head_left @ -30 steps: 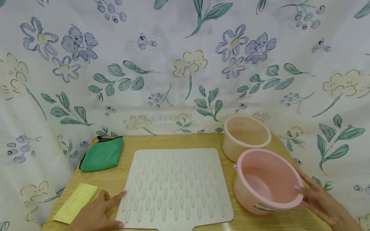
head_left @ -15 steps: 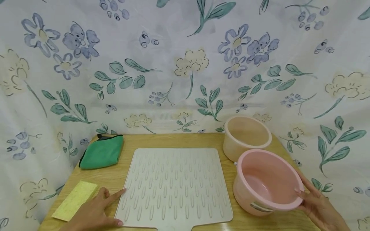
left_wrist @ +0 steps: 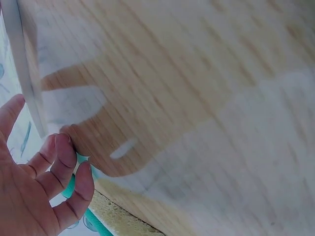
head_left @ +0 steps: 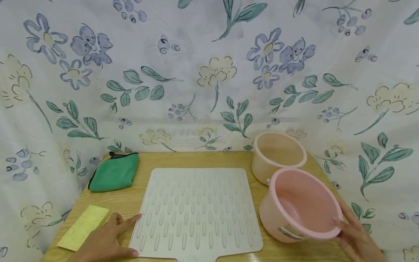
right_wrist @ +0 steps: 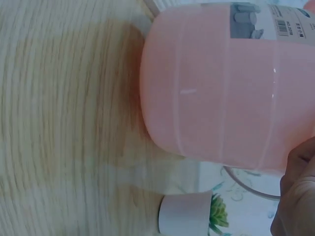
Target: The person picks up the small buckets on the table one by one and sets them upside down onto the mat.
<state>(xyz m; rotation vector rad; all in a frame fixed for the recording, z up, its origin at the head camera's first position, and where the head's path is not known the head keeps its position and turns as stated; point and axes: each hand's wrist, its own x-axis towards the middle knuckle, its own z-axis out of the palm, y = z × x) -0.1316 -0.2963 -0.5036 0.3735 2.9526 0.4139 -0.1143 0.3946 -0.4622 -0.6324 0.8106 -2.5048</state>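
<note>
Lower left: left hand (head_left: 101, 236), thumb and forefinger spread wide, touches white board (head_left: 198, 209). Lower right: right hand (head_left: 355, 236) grips pink bucket (head_left: 302, 203) by its rim.

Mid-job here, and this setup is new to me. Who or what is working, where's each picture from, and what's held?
No machine: a person works with a bare left hand and right hand. The wide view is from a camera on the head, looking forward and down; the two close views are from one on each wrist. The table bears a white board, a sponge, a green cloth and a cream bucket; the right wrist view adds a potted plant. The right hand grips a tilted pink bucket by its rim; the left holds nothing, its fingers touching the board's edge.
</note>
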